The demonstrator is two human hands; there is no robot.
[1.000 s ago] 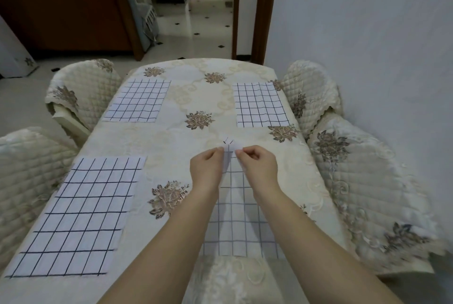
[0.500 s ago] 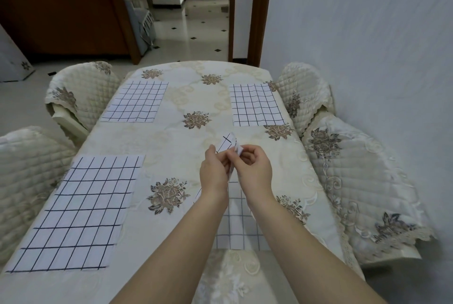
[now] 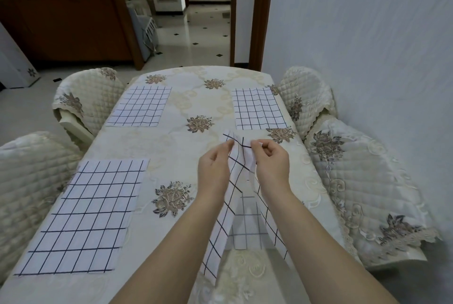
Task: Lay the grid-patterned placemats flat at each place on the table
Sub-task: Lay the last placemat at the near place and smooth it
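Table (image 3: 203, 97), covered in a cream floral cloth, is carrying four grid-patterned placemats; quilted chair covers (image 3: 362, 181) are flanking both long sides.

Near-left placemat (image 3: 83, 215): lying flat along the table's left edge, towards the near corner.

Far-left placemat (image 3: 141, 106): lying flat by the left edge, towards the far corner.

Left hand (image 3: 214, 171): fingers are closing narrowly, pinching the top left portion of the fourth placemat (image 3: 225, 220).

Fourth placemat: being held up off the cloth near the table's right edge, bunched and twisted between the two hands, its lower part draping down to the near edge; not lying flat.

Right hand (image 3: 270, 165): fingers are curling in, pinching the same mat's top right portion.

Far-right placemat (image 3: 258, 108): lying flat by the right edge, towards the far corner, well apart from the hands.
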